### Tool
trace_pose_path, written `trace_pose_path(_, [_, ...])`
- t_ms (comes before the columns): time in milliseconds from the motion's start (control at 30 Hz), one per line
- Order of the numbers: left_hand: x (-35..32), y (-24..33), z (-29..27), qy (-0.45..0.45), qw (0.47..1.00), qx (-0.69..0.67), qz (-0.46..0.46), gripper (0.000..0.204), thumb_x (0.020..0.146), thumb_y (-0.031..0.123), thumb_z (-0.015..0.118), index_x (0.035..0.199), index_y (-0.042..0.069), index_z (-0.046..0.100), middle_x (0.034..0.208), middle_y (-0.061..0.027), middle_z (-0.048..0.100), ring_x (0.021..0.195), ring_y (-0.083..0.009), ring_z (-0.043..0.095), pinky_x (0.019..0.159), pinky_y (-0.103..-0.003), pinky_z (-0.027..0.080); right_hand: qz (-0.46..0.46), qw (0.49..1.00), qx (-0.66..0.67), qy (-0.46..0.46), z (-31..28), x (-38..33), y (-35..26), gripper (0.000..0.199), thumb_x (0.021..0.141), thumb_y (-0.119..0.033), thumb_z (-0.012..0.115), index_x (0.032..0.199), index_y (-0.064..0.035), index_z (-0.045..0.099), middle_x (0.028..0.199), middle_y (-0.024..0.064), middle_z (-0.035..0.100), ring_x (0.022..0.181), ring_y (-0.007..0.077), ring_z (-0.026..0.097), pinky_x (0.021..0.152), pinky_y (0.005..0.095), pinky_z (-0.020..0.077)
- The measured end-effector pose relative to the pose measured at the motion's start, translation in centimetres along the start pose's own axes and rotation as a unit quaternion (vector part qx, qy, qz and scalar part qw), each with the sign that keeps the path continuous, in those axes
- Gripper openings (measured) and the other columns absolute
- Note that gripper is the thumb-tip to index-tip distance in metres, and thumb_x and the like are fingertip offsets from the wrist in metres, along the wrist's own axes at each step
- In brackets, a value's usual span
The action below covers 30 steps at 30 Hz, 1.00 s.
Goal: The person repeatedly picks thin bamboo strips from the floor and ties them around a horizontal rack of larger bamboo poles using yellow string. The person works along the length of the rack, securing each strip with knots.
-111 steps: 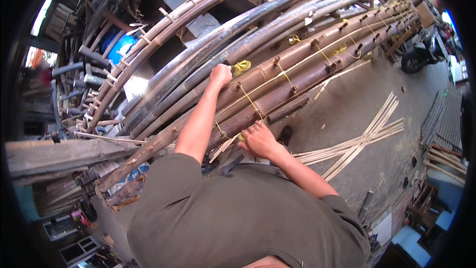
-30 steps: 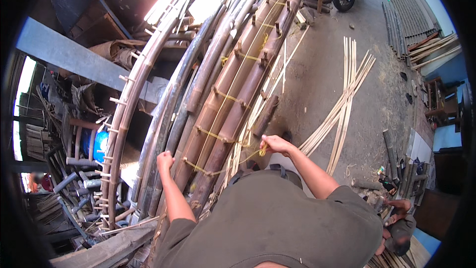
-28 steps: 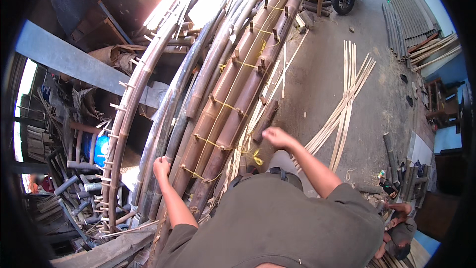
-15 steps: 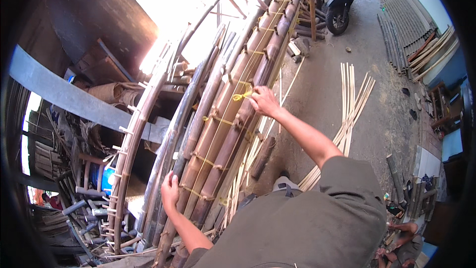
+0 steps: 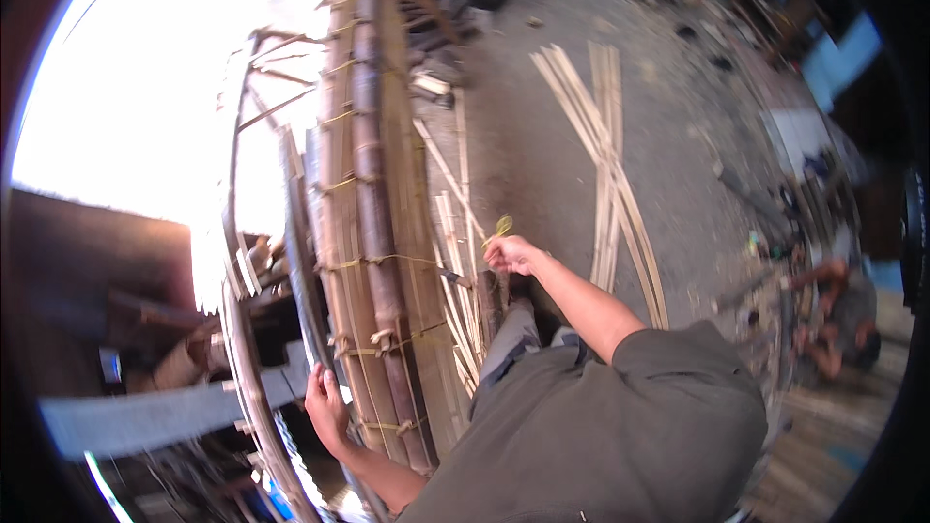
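Long bamboo poles (image 5: 369, 150) lie side by side, with yellow cord (image 5: 360, 262) wound across them at intervals. Off to the right of the poles, my right hand (image 5: 511, 254) is closed on a small looped bundle of yellow cord (image 5: 503, 225). From that hand a thin strand stretches left to a tie on the poles. My left hand (image 5: 327, 411) is at the left side of the poles, beside a dark pole (image 5: 308, 281). Its fingers point up, the thumb is apart, and I see nothing in it.
Pale split strips (image 5: 608, 169) lie crossed on the grey floor (image 5: 678, 184) to the right. More thin strips (image 5: 455, 276) lean beside the poles. A curved bamboo piece with pegs (image 5: 257, 392) stands at the left. Another person (image 5: 838, 320) sits at the lower right.
My right hand has moved away from the poles to the right, drawing the yellow cord out with it. The view has turned, and my left hand stays by the poles' left side.
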State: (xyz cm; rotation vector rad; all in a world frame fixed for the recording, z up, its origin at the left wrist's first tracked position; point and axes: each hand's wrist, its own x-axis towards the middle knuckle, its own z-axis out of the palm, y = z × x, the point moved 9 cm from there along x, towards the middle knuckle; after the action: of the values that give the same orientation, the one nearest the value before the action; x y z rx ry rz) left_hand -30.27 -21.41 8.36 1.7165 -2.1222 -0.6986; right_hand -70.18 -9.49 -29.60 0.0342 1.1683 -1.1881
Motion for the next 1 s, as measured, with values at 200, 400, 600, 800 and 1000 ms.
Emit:
trace_pose_path(200, [10.7, 23.2, 17.5, -0.160, 0.956, -0.054, 0.241, 0.036, 0.098, 0.021, 0.058, 0.129, 0.003, 0.058, 0.094, -0.0152, 0.070, 0.084, -0.0187, 0.064, 0.077, -0.032, 0.051, 0.113, 0.959, -0.220, 0.137, -14.3, -2.9, 6.6, 0.048, 0.097, -0.047, 0.049, 0.119, -0.0055, 0.061, 0.092, 0.0045, 0.063, 0.072, 0.0131, 0.060, 0.052, 0.0285, 0.0408])
trace_pose_path(400, [7.9, 32.1, 46.2, -0.447, 0.854, -0.087, 0.250, 0.038, 0.097, 0.023, 0.057, 0.130, 0.003, 0.056, 0.102, -0.0213, 0.069, 0.097, -0.0301, 0.068, 0.085, -0.036, 0.052, 0.039, 0.916, -0.115, 0.382, -33.0, -3.4, 7.3, 0.043, 0.092, -0.042, 0.058, 0.104, -0.0019, 0.068, 0.091, 0.0151, 0.070, 0.076, 0.0269, 0.068, 0.070, 0.0384, 0.0529])
trace_pose_path(600, [-7.4, 22.5, 71.7, -0.676, 0.684, 0.068, 0.267, 0.055, 0.095, 0.037, 0.056, 0.142, 0.011, 0.044, 0.137, -0.0269, 0.049, 0.133, -0.0404, 0.042, 0.105, -0.046, 0.040, 0.026, 0.847, -0.156, 0.507, -50.0, 4.5, 9.0, 0.034, 0.087, -0.036, 0.061, 0.100, -0.0066, 0.070, 0.100, 0.0162, 0.071, 0.098, 0.0317, 0.067, 0.086, 0.0409, 0.0516])
trace_pose_path(800, [-12.6, 19.9, 84.4, -0.632, 0.708, 0.190, 0.251, 0.056, 0.094, 0.045, 0.056, 0.142, 0.018, 0.045, 0.146, -0.0365, 0.023, 0.132, -0.0528, 0.030, 0.108, -0.055, 0.031, 0.132, 0.843, -0.222, 0.472, -65.2, 20.9, 12.6, 0.032, 0.089, -0.033, 0.053, 0.111, -0.0137, 0.066, 0.111, 0.0162, 0.067, 0.106, 0.0365, 0.063, 0.091, 0.0470, 0.0502])
trace_pose_path(1000, [-9.5, 22.4, 89.1, -0.612, 0.740, 0.151, 0.236, 0.051, 0.093, 0.042, 0.060, 0.137, 0.019, 0.050, 0.143, -0.0329, 0.030, 0.130, -0.0496, 0.033, 0.105, -0.056, 0.032, 0.075, 0.767, -0.272, 0.576, -76.5, 30.7, 13.0, 0.040, 0.091, -0.035, 0.057, 0.117, -0.0051, 0.060, 0.105, 0.0243, 0.065, 0.099, 0.0414, 0.063, 0.088, 0.0517, 0.0491])
